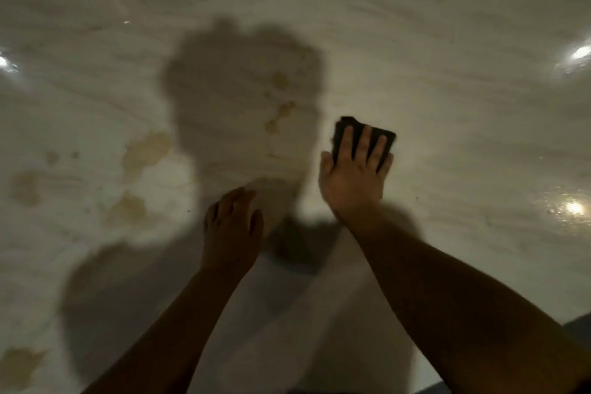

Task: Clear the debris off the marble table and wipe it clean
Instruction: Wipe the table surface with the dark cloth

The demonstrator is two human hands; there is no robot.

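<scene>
Head-worn wide view, looking steeply down, close over marble table [447,80]

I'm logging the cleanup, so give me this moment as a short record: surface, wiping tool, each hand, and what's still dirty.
Surface: marble table, glossy, with light reflections
Tool: dark pad, flat on the table
Right: right hand presses the pad down with straight fingers
Left: left hand rests on the table, holding nothing
Dirty: tan stains left of both hands, with a few smaller ones beyond the left hand
</scene>
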